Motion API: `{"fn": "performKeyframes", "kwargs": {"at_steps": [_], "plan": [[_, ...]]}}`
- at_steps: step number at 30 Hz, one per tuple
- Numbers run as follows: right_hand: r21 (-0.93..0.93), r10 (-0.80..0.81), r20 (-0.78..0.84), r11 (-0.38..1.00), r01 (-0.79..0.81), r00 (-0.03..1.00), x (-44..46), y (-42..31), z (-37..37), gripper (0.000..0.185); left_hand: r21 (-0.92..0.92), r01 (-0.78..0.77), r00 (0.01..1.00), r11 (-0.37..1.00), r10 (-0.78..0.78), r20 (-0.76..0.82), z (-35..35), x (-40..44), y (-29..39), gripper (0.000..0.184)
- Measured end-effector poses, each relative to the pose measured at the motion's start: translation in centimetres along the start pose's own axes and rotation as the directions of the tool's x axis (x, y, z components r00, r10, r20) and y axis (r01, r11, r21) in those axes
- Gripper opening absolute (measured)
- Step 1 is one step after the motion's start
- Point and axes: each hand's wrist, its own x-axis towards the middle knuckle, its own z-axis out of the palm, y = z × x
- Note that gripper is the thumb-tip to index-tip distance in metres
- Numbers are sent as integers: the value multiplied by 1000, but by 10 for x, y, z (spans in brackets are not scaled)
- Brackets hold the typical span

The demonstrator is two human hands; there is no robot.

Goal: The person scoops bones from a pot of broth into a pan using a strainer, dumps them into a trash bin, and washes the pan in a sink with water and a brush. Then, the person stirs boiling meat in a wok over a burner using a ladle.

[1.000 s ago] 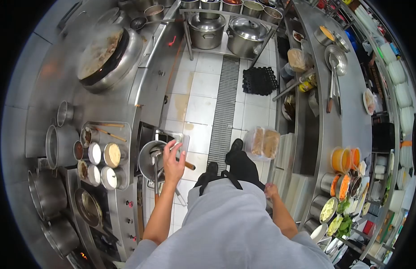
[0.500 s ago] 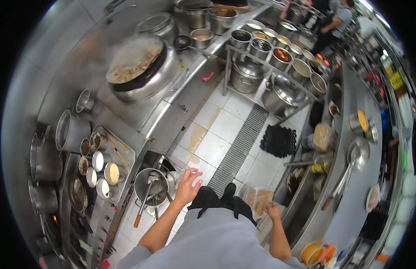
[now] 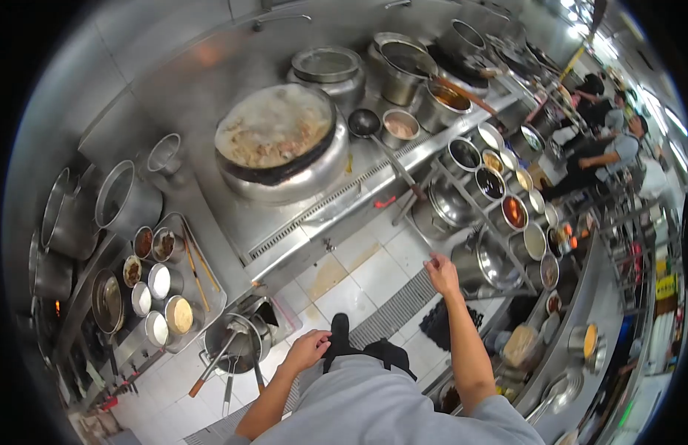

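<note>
My right hand [image 3: 443, 276] reaches forward over the floor drain, empty, with its fingers apart. Beyond its fingertips lies a ladle [image 3: 365, 123], its long handle jutting over the front edge of the stove. My left hand [image 3: 308, 349] hangs low by my thigh, fingers loosely bent and nothing in them. A deep metal pot [image 3: 264, 343] with several long-handled utensils stands to its left. On the stove ahead, a steaming wok [image 3: 276, 172] holds frothy liquid with pieces of food. A small metal bowl of pale pinkish food [image 3: 400, 127] sits beside the ladle.
At left, a metal tray [image 3: 219, 300] bears seasoning pots and wooden-handled tools. A rack [image 3: 483, 230] of several sauce pots stands at front right, with lidded pots below. Along the right runs a counter [image 3: 607, 315]. Other people [image 3: 618, 152] stand farther back.
My view has turned, and one foot is farther forward. My right hand has risen from beside the plastic bag to reach forward. My left hand has dropped closer to my body.
</note>
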Motion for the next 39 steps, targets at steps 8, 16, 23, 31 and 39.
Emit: {"fn": "performKeyframes", "kwargs": {"at_steps": [8, 16, 23, 31, 39], "plan": [[-171, -214, -42, 964, 204, 976, 168, -47, -11, 50, -128, 278, 941, 952, -297, -160, -14, 46, -31, 34], [601, 18, 605, 645, -471, 796, 297, -20, 43, 63, -299, 757, 596, 581, -801, -46, 116, -54, -156, 6], [576, -150, 767, 590, -566, 624, 305, -60, 12, 21, -73, 708, 685, 702, -708, -170, 259, -70, -107, 22], [582, -109, 513, 774, -251, 852, 279, -100, -52, 19, -800, 389, 545, 456, -814, -200, 258, 28, -49, 25], [480, -332, 205, 854, 201, 921, 411, -233, -81, 12, -923, 270, 203, 274, -953, -223, 202, 35, -57, 33]]}}
